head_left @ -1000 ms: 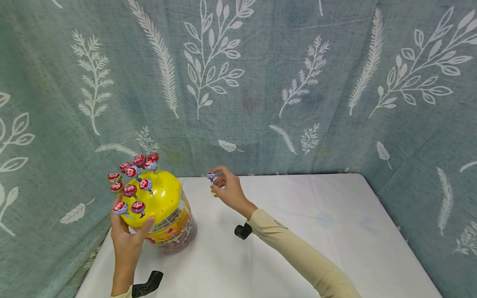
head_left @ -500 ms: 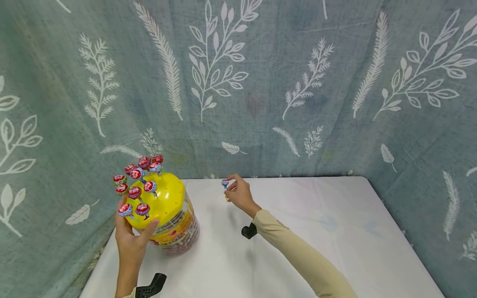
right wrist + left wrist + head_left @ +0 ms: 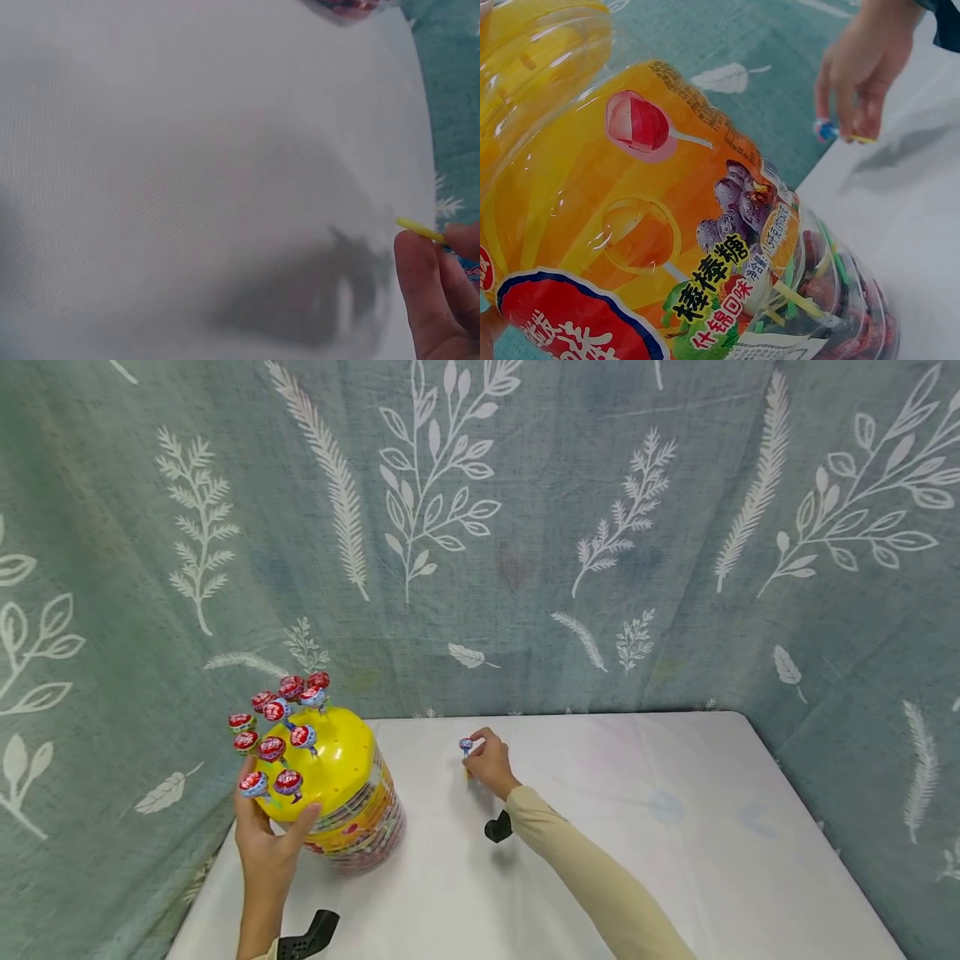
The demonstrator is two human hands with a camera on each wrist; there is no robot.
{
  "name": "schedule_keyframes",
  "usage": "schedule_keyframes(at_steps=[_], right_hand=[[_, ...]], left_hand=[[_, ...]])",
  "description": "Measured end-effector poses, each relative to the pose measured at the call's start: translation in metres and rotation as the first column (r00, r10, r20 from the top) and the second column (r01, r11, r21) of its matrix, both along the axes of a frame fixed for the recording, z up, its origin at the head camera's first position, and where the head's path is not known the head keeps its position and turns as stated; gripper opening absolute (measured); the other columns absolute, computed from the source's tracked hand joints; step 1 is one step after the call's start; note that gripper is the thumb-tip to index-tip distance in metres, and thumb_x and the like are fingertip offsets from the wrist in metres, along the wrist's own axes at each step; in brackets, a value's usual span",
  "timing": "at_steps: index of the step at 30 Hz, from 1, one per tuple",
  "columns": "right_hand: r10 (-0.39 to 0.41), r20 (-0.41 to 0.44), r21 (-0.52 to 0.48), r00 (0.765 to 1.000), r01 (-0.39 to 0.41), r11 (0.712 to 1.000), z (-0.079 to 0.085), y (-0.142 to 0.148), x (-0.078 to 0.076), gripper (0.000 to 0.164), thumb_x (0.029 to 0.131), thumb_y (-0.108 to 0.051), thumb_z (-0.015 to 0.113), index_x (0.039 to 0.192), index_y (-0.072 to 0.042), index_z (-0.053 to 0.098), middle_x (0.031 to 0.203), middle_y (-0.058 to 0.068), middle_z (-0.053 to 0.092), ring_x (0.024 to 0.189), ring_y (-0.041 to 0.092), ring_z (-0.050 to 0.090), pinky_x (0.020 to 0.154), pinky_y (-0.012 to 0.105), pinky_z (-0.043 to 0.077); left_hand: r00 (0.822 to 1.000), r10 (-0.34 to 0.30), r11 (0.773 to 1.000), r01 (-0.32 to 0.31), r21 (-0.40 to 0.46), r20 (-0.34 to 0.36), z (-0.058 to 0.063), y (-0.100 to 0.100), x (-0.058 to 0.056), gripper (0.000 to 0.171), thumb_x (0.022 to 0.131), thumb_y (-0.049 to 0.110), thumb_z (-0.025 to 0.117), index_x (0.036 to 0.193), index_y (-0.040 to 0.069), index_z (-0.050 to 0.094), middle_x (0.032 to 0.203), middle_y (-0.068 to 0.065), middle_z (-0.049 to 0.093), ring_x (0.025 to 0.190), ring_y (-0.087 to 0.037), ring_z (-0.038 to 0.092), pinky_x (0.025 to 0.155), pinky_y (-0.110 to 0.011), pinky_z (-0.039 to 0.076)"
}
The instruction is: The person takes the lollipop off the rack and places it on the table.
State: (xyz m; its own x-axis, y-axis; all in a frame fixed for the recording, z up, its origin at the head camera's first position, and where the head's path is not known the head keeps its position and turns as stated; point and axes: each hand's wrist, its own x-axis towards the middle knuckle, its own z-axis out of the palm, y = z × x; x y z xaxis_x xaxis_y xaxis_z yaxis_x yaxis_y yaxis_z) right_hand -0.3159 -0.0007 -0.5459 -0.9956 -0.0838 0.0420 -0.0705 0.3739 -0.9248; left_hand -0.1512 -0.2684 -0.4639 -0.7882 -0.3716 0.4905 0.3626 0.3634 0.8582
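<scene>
A big clear candy jar (image 3: pixel 360 827) with a yellow lid (image 3: pixel 341 752) stands tilted at the left of the table. Several red and blue wrapped lollipops (image 3: pixel 272 748) stick up out of the lid. My left hand (image 3: pixel 266 852) grips the jar near its top, fingers at the far side and thumb at the front. To the right of the jar, my right hand (image 3: pixel 491 766) pinches one lollipop (image 3: pixel 466 744) with a blue wrapper, head up, above the table. Its yellow stick (image 3: pixel 417 228) shows between the fingertips in the right wrist view.
A white cloth (image 3: pixel 600 827) covers the table. Behind it hangs a grey-green curtain (image 3: pixel 525 568) with white leaf prints. More lollipops (image 3: pixel 832 285) lie inside the jar's clear bottom. Black wrist cameras (image 3: pixel 498 827) sit on both wrists.
My right hand has moved right and down, away from the jar, carrying the lollipop. The left hand keeps its grip on the jar; the head view has shifted slightly.
</scene>
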Motion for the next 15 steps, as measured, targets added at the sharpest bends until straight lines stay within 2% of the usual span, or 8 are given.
schedule_keyframes(at_steps=[9, 15], right_hand=[[-0.068, 0.042, 0.070, 0.997, 0.065, 0.995, -0.020, 0.008, 0.001, 0.036, 0.072, 0.008, 0.068, 0.105, 0.006, 0.055, 0.066, 0.008, 0.060, 0.043, 0.014, 0.056, 0.043, 0.026, 0.048], [-0.067, -0.005, 0.167, 0.998, 0.067, 0.984, -0.022, 0.004, -0.003, 0.033, 0.071, 0.006, 0.067, 0.102, 0.002, 0.055, 0.065, 0.005, 0.056, 0.060, 0.019, 0.055, 0.051, 0.026, 0.046]], left_hand=[[1.000, 0.000, 1.000, 0.000, 0.013, 0.014, -0.004, 0.001, 0.001, 0.096, 0.076, -0.010, 0.070, 0.151, 0.024, 0.020, 0.142, -0.003, 0.040, 0.118, -0.012, 0.045, 0.094, -0.013, 0.038], [1.000, -0.006, 1.000, 0.006, 0.002, -0.010, -0.001, -0.001, 0.001, 0.095, 0.076, -0.011, 0.069, 0.151, 0.023, 0.021, 0.142, -0.003, 0.039, 0.120, -0.013, 0.044, 0.095, -0.014, 0.037]])
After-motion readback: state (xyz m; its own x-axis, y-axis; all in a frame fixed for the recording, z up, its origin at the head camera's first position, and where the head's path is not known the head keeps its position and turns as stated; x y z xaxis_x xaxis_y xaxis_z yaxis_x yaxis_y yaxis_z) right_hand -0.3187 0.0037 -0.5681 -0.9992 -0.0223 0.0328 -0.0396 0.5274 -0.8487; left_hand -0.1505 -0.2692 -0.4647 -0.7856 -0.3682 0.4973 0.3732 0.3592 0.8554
